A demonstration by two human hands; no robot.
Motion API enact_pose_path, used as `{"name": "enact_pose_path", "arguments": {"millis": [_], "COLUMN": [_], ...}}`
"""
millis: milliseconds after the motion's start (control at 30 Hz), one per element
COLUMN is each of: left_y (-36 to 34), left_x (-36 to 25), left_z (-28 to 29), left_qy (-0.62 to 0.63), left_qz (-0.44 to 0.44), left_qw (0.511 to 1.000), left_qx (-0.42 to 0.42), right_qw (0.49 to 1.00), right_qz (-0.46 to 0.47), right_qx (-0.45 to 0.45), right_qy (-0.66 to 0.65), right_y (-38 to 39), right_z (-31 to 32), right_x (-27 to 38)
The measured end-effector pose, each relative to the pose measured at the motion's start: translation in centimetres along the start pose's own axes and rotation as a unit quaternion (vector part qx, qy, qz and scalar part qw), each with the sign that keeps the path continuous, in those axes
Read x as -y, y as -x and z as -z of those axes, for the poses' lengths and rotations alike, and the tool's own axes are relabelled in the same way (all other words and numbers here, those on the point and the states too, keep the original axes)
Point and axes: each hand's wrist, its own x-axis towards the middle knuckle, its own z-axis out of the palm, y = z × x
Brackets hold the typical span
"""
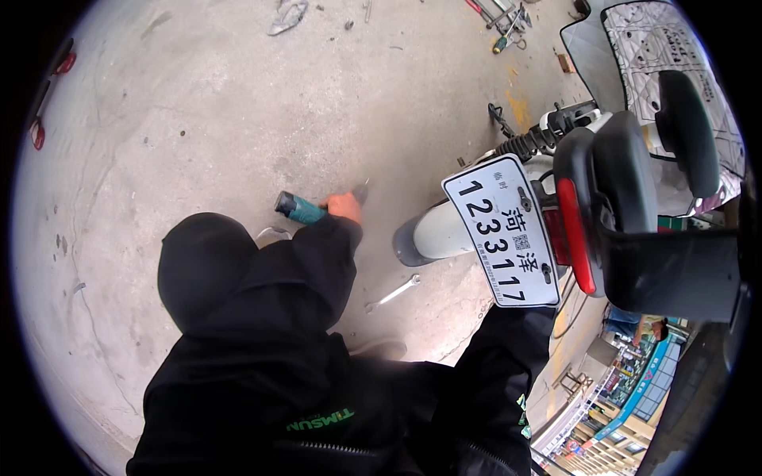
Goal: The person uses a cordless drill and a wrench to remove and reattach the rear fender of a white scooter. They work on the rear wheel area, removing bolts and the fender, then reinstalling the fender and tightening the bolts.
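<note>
My left hand (344,207) is closed around a teal and black cordless drill (304,210), low over the concrete floor. The drill's dark nose, with a thin bit, sticks out past my fingers. An open-end wrench (394,293) lies on the floor, nearer to me than the drill. My right arm reaches up to the white licence plate (504,230) at the back of a scooter, and my right hand is hidden behind it. A white rear mudguard (440,238) stands between the plate and my left hand.
The scooter's black seat (627,166), red tail light (575,238) and shock absorber (532,144) fill the right side. A screwdriver (502,44) lies among tools at the far right. A grey rag (287,16) is on the floor at the far edge. A person (652,327) shows at lower right.
</note>
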Motion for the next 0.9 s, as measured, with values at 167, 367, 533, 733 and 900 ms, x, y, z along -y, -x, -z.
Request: {"name": "enact_pose_path", "arguments": {"millis": [167, 367, 533, 733, 900], "left_y": [4.4, 11.8, 12.1, 10.1, 7.1], "left_x": [1.1, -8.3, -15.4, -26.9, -30.1], "left_z": [1.1, 2.9, -0.2, -5.4, -6.8], "left_qy": [0.039, -0.071, 0.164, 0.246, 0.23], "left_qz": [-0.201, -0.346, -0.242, -0.274, -0.261], "left_qw": [0.956, 0.909, 0.938, 0.91, 0.918], "left_qx": [0.212, 0.22, 0.187, 0.189, 0.192], "right_qw": [0.993, 0.979, 0.996, 0.992, 0.985], "right_qz": [0.104, 0.202, 0.087, 0.089, 0.087], "right_qx": [0.028, 0.007, -0.002, -0.088, -0.149], "right_qy": [-0.043, -0.02, 0.003, -0.006, 0.031], "right_y": [-5.2, -8.4, -5.5, -3.9, -4.3], "right_z": [-7.7, -10.7, -11.2, -9.1, -11.4], "right_x": [1.8, 7.1, 11.8, 8.3, 10.6]}}
